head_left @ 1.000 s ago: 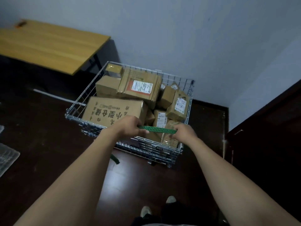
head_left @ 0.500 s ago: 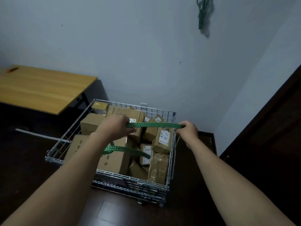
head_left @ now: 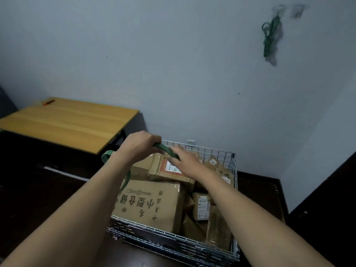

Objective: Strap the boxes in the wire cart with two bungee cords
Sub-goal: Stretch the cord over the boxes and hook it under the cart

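- Green flat perforated bungee cord [head_left: 165, 150]: it runs in a short span above the far part of the silver wire cart [head_left: 234, 170], between my two hands. The rest loops out behind my left wrist and hangs down by the cart's left side.
- My left hand [head_left: 139, 146] has its fingers curled round the cord in a fist.
- My right hand [head_left: 185, 160] lies over the cord's other end with its fingers fairly straight. I cannot tell whether the thumb pinches the cord from below.
- Handling, as I judge it: the cord looks light, limp and stretchy, so it should sag unless kept taut and may spring back if it slips. I would take hold near each end, close to the hooks, which I cannot see here.
- The brown cardboard boxes [head_left: 150, 205] fill the cart unevenly, some tilted. They look light enough to shift under a tight strap, and their corners could dent.
- A second green cord [head_left: 269, 38] hangs bunched from a hook high on the pale grey wall, well apart from the cart.
- The cart stands on a dark glossy floor [head_left: 38, 199], close to the wall.
- A light wooden worktop [head_left: 65, 122] stands to the left, with a small orange object [head_left: 49, 102] at its far corner.
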